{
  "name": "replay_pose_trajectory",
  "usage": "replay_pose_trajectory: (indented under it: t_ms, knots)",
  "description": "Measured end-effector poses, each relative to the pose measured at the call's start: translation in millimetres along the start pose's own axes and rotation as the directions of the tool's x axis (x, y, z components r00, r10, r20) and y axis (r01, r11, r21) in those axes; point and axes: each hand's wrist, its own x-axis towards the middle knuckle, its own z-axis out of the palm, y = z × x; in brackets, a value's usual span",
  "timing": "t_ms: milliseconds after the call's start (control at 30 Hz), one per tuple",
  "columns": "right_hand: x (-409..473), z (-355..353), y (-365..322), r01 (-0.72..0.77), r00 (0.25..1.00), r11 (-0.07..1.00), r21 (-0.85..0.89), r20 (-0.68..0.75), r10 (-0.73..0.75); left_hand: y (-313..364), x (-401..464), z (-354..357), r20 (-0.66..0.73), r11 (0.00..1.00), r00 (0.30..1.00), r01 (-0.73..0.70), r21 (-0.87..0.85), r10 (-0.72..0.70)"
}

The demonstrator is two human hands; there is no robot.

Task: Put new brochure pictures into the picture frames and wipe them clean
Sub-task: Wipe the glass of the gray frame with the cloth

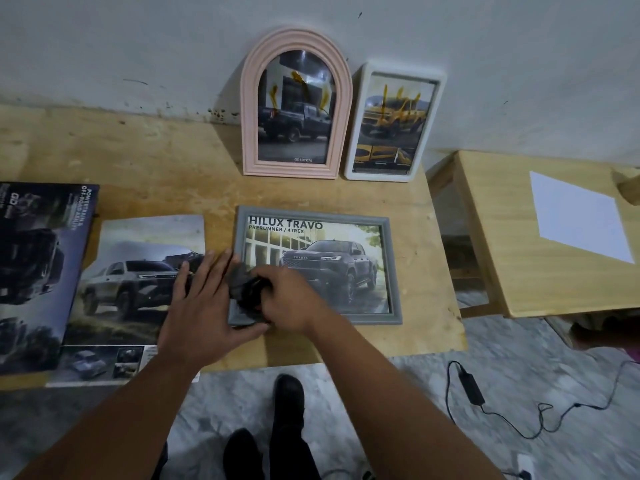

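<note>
Free room and obstacles, for your reference:

- Upper left of the frame: bare wooden table (138,161) between the wall and the brochures; your hand can pass here.
- Left edge: dark brochure (31,271) and cut brochure page (138,278) lie flat, covering the tabletop.
- Centre: grey frame (346,265) lies flat, with your left hand (204,303) and right hand (287,303) over its lower-left corner.
- Upper centre: pink arched frame (294,109) and white frame (391,126) lean on the wall, blocking the back edge.
- Between these and the grey frame: an open strip.
- Right: a gap, then a side table (502,271) bearing a white sheet (581,216).
</note>
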Motion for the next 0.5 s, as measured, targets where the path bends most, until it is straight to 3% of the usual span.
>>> replay_pose_trajectory:
  t_ms: [100, 200, 267, 367, 500]
  knots:
    - [1.3, -44.1, 21.5, -0.063, 0.991, 0.993, 0.102, -0.112, 0.075, 1.7, -0.8, -1.0, -0.011, 1.000, 1.000, 0.006, 0.000, -0.006]
    - [-1.1, -101.3, 55.2, -0.140, 0.904, 0.985, 0.103, -0.392, 0.170, 1.0, 0.0, -0.3, -0.004, 1.000, 1.000, 0.005, -0.004, -0.005]
    - [-2.6, -126.5, 74.9, -0.214, 0.850, 0.977, 0.013, -0.491, 0.193, 0.2, 0.6, -0.4, 0.008, 1.000, 1.000, 0.008, -0.005, -0.008]
    - [0.7, -131.4, 91.3, -0.342, 0.869, 0.909, -0.236, -0.446, 0.212, -0.1, 1.1, -0.6, 0.022, 1.000, 1.000, 0.011, 0.006, -0.011]
    - [16.0, -109.4, 88.7, -0.340, 0.879, 0.852, -0.399, -0.456, 0.138, -0.4, 1.0, -0.1, 0.023, 1.000, 1.000, 0.012, 0.009, -0.013]
